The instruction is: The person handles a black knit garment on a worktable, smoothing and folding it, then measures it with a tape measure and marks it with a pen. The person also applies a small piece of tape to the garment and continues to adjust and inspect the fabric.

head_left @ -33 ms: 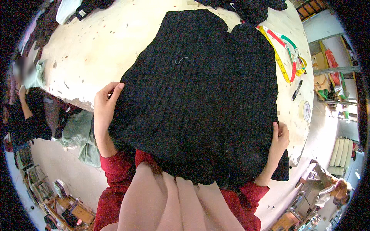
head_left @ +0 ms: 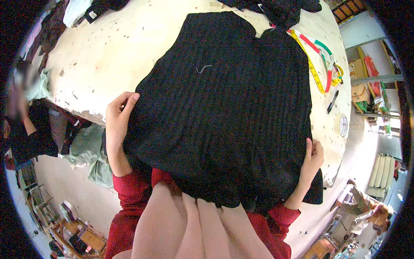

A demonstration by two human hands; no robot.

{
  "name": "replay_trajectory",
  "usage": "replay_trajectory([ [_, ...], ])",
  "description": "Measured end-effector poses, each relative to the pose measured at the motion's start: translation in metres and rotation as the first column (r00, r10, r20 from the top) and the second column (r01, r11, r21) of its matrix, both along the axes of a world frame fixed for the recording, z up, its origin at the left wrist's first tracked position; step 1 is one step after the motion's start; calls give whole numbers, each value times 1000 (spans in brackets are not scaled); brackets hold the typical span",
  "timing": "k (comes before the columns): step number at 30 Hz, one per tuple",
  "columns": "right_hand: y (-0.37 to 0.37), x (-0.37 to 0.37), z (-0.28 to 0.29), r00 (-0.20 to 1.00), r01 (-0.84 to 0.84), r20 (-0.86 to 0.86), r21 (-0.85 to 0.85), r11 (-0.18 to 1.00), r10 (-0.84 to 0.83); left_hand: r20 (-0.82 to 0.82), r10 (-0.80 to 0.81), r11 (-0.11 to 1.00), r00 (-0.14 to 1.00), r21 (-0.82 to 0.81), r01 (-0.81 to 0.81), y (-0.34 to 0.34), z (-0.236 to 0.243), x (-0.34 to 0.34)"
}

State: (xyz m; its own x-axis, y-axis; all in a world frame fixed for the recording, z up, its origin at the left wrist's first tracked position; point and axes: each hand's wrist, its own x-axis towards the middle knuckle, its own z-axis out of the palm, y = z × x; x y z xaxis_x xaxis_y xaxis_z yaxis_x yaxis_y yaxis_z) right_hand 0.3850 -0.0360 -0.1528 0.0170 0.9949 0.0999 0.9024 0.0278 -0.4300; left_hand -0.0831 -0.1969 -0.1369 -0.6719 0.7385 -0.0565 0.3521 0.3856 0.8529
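A black ribbed knit garment point(head_left: 224, 112) lies spread over the table, its lower edge hanging towards me over the near side. At its left edge my left hand point(head_left: 120, 114) is closed, thumb and fingers pinching the cloth. Farther down on the opposite edge, my right hand point(head_left: 314, 156) grips the fabric with curled fingers, the thumb on top. A short pale thread point(head_left: 204, 68) rests on the upper left part of the cloth. A curved notch shows along the garment's far edge.
The pale, speckled table point(head_left: 108, 56) carries a coiled multicoloured tape measure point(head_left: 321, 82), a black pen point(head_left: 332, 102) and a round roll of tape point(head_left: 342, 125) on the right. Dark clothes point(head_left: 280, 13) lie at the back. Another person point(head_left: 32, 129) stands at the left edge.
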Motion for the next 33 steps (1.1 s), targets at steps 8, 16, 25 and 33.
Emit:
replay_trajectory([
  [8,7,14,60,945,-29,314,-194,981,90,-18,-32,989,999,-144,30,-7,10,38],
  [16,40,-247,68,248,-920,20,317,229,969,-683,-14,984,730,120,131,5,-11,80],
  [25,75,-300,2,204,-973,-505,-8,232,839,-738,-24,978,674,124,170,4,-38,93],
  [33,75,-300,-3,111,-975,-412,129,179,904,-586,-21,987,810,119,111,3,-34,92],
])
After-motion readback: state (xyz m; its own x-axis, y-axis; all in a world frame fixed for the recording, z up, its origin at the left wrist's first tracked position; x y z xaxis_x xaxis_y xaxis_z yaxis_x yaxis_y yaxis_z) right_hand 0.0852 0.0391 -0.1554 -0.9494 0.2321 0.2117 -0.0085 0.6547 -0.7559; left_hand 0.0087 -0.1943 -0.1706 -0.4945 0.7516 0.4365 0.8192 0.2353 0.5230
